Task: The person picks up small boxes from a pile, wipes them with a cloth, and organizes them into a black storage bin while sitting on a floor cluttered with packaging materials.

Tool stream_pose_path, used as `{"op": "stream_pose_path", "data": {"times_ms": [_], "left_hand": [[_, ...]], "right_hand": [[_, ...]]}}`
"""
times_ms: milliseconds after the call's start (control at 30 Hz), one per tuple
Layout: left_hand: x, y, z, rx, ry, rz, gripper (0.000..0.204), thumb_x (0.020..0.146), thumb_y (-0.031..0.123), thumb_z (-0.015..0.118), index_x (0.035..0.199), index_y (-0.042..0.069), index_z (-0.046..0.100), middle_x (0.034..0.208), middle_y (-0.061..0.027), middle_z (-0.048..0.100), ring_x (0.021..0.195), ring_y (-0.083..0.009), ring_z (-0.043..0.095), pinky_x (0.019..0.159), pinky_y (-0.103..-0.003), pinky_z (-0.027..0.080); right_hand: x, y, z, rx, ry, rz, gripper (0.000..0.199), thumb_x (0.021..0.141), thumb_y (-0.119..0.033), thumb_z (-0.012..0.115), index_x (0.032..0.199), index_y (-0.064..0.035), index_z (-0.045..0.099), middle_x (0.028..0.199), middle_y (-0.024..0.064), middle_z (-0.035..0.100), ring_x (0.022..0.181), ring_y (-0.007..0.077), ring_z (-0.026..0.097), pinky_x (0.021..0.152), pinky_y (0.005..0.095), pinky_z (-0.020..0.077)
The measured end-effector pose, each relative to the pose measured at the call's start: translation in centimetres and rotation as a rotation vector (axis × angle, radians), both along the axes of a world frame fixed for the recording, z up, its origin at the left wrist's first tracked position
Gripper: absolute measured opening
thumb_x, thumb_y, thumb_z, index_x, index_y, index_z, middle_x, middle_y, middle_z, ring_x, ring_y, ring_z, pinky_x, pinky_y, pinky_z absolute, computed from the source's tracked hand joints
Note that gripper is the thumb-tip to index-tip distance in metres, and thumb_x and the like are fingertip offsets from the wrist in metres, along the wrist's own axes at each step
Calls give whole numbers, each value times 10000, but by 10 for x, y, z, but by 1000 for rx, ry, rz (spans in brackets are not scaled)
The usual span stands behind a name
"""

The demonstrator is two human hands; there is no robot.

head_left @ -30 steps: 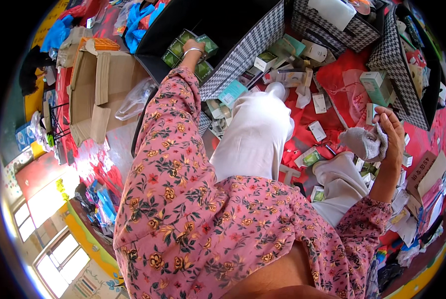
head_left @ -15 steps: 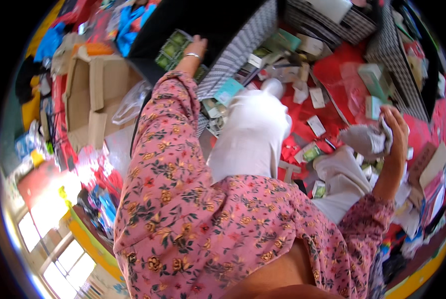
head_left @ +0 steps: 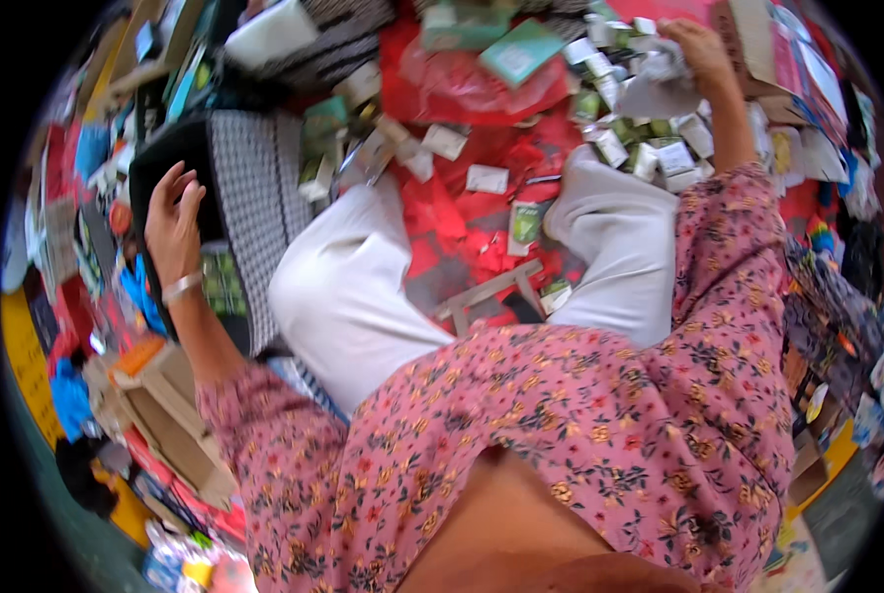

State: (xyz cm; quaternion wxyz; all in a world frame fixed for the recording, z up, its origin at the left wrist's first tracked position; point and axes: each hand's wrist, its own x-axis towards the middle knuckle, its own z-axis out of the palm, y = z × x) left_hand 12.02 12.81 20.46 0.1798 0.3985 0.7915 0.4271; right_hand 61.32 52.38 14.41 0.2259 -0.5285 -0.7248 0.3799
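My left hand [head_left: 173,222] is raised over the near side of a black-lined bin with a checkered wall [head_left: 249,178]. Its fingers are loosely curved and apart, with nothing in them. Below the wrist, green patterned packs [head_left: 224,287] lie inside the bin. Out at the far right, my right hand [head_left: 699,54] is closed on a crumpled grey-white cloth [head_left: 660,84]. The cloth hangs over a heap of small white and green boxes [head_left: 650,148], covering some of them. Motion blurs its folds.
Between my knees, a small green-and-white box [head_left: 525,225] and white cartons [head_left: 486,179] lie on the red floor covering. Farther off are a mint-green box [head_left: 521,51] and clear plastic wrap [head_left: 452,84]. An opened cardboard box [head_left: 170,415] stands at the left.
My view has turned rightward. My left hand has let go of the green packs and lifted out of the bin. My right hand, still holding the cloth, has reached outward over the heap of small boxes.
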Motion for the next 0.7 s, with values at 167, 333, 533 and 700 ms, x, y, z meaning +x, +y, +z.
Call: {"op": "stream_pose_path", "data": {"times_ms": [167,333,533,700], "left_hand": [[158,79,48,193,-335,-290,333,823,12,531,1153,-12,492,1057,-125,574,886,-167,584,788,-252,454],[168,110,-35,-90,-509,-385,202,835,22,522,1025,-42,550,920,-99,613,831,-157,602,762,-279,490],[112,126,-67,26,-990,89,345,823,71,513,1150,-17,446,1007,-121,584,849,-197,594,741,-291,484],[104,132,-76,195,-1031,152,364,810,39,532,1153,-30,430,983,-136,549,870,-234,579,779,-337,484]], "right_hand": [[72,-30,-60,-23,-339,-131,376,748,-398,617,695,-28,662,568,63,583,565,149,555,547,318,432],[29,-63,-87,-270,-420,461,194,657,-185,603,721,-11,660,636,157,614,593,242,589,590,364,454],[-96,-144,-107,-153,-849,1198,249,676,-207,571,761,14,647,775,203,623,745,337,611,640,423,487],[-180,-193,-148,-157,-814,1147,396,717,-343,617,869,22,629,874,203,628,829,331,618,700,420,502]]}}
